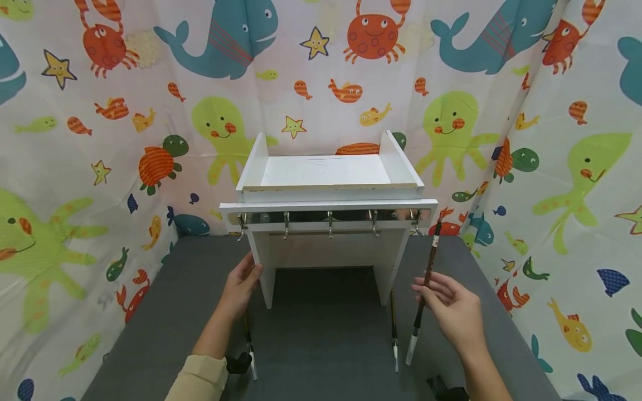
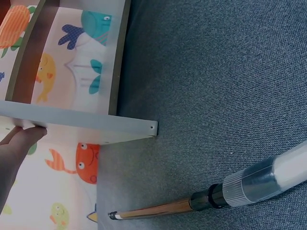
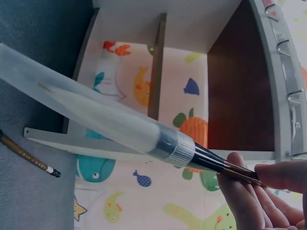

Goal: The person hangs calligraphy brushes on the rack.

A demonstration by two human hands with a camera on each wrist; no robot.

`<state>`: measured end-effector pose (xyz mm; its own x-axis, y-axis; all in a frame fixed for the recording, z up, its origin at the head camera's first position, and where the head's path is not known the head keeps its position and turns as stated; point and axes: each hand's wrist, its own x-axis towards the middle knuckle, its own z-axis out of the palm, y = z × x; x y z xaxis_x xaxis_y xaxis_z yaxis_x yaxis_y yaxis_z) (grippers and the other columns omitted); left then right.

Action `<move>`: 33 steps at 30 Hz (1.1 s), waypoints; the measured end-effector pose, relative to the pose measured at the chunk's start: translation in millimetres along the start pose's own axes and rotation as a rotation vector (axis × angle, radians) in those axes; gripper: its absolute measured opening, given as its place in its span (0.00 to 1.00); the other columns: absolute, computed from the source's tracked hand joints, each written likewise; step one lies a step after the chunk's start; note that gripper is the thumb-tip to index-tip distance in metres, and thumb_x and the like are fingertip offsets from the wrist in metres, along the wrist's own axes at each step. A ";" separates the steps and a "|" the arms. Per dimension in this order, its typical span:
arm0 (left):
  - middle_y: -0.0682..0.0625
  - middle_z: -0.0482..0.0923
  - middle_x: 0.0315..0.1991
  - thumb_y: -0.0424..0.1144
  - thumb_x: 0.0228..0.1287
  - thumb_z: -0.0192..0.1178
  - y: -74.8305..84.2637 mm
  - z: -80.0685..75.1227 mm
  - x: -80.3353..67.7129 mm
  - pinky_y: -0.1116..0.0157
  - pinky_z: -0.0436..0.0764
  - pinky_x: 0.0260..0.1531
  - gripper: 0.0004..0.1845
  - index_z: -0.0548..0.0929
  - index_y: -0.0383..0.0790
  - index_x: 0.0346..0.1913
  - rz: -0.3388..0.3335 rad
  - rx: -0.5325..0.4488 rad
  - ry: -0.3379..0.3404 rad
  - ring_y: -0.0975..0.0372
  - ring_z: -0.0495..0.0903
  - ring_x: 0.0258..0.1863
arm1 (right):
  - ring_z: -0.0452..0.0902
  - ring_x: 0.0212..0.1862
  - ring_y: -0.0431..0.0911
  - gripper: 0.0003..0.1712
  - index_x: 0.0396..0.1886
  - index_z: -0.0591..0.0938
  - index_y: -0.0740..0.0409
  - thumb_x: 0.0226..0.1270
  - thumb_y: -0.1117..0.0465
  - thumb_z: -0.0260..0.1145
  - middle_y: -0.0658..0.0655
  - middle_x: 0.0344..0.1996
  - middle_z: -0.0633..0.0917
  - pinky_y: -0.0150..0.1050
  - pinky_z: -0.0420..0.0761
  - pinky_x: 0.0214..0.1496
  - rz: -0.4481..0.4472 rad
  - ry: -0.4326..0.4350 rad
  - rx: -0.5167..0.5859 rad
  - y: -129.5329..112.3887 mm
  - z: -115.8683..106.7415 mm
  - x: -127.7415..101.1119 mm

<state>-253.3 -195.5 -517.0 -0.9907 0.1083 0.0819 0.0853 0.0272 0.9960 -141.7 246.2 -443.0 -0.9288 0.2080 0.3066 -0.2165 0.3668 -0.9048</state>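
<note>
- Pale cloth sheets [image 1: 165, 94] hang behind and to both sides, printed with whales, crabs, octopuses and fish.
- Below, a dark grey surface [image 1: 321, 356] runs from the near edge to the far cloth.
- Mid-scene, on that surface, stands a white rack [image 1: 331, 194]: a shallow tray on top, a hook rail along its near side and a side panel at each end, leaving the space between open.
- At the left, a person's left hand rests, fingers relaxed, against the outer face of the left side panel [image 1: 267, 287], perhaps to steady it; I see no finger wrapped round it.
- On the right, the right hand [image 1: 453, 312] pinches a brush between thumb and fingers.
- That dark-handled brush [image 1: 418, 316] slants beside the rack's right end, clear-capped bristles low and near. The mid-handle hold seems meant to leave its upper end free, close to the rightmost hook.
- Two more capped brushes lie on the grey surface: one outside the left panel [image 2: 206, 199], one beside the right panel's foot [image 1: 394, 334], each seemingly within easy reach.
- Smallest, five metal hooks [image 1: 330, 223] line the rail, spaced apart, presumably so hung things would not crowd.
</note>
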 end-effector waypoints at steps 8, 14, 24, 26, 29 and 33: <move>0.41 0.55 0.79 0.52 0.76 0.55 -2.7 0.0 -2.5 0.40 0.65 0.69 0.37 0.55 0.44 0.80 -0.003 -0.007 0.008 0.45 0.58 0.77 | 0.89 0.41 0.35 0.18 0.57 0.81 0.64 0.70 0.64 0.68 0.65 0.47 0.89 0.32 0.87 0.41 -0.019 -0.004 -0.003 -17.5 2.5 -10.0; 0.42 0.56 0.79 0.52 0.76 0.55 -2.5 0.5 -2.9 0.40 0.65 0.68 0.37 0.56 0.45 0.80 0.003 0.004 0.006 0.45 0.59 0.77 | 0.89 0.41 0.36 0.18 0.57 0.81 0.63 0.70 0.65 0.69 0.63 0.47 0.89 0.32 0.87 0.41 -0.032 -0.021 -0.001 -27.8 5.9 -15.3; 0.43 0.56 0.80 0.52 0.77 0.54 0.4 0.5 0.3 0.39 0.65 0.69 0.36 0.56 0.46 0.80 0.008 0.022 0.013 0.45 0.58 0.77 | 0.89 0.43 0.39 0.17 0.57 0.81 0.64 0.69 0.68 0.68 0.64 0.47 0.89 0.35 0.87 0.42 -0.140 -0.082 0.065 -36.0 12.5 -20.2; 0.43 0.56 0.80 0.52 0.77 0.54 0.1 0.2 0.6 0.39 0.65 0.69 0.36 0.56 0.45 0.80 0.011 0.022 0.011 0.45 0.58 0.77 | 0.89 0.43 0.39 0.17 0.57 0.81 0.64 0.70 0.69 0.67 0.64 0.47 0.89 0.35 0.87 0.42 -0.163 -0.098 0.073 -37.1 14.5 -21.3; 0.43 0.56 0.79 0.52 0.76 0.54 -0.4 0.7 1.0 0.40 0.65 0.69 0.36 0.57 0.46 0.80 0.013 0.013 0.009 0.46 0.59 0.77 | 0.89 0.43 0.39 0.17 0.57 0.82 0.63 0.70 0.69 0.67 0.63 0.46 0.89 0.36 0.87 0.41 -0.176 -0.112 0.087 -38.7 17.7 -22.9; 0.43 0.57 0.79 0.51 0.76 0.55 -0.4 1.4 0.8 0.40 0.66 0.68 0.35 0.57 0.45 0.80 0.026 -0.006 0.010 0.46 0.60 0.77 | 0.90 0.42 0.42 0.17 0.57 0.82 0.64 0.69 0.69 0.67 0.61 0.45 0.90 0.38 0.88 0.42 -0.191 -0.141 0.102 -39.2 23.6 -24.4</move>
<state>-254.0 -194.0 -517.4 -0.9892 0.0994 0.1079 0.1103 0.0185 0.9937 -117.6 205.4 -421.9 -0.8992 0.0124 0.4374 -0.4150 0.2925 -0.8615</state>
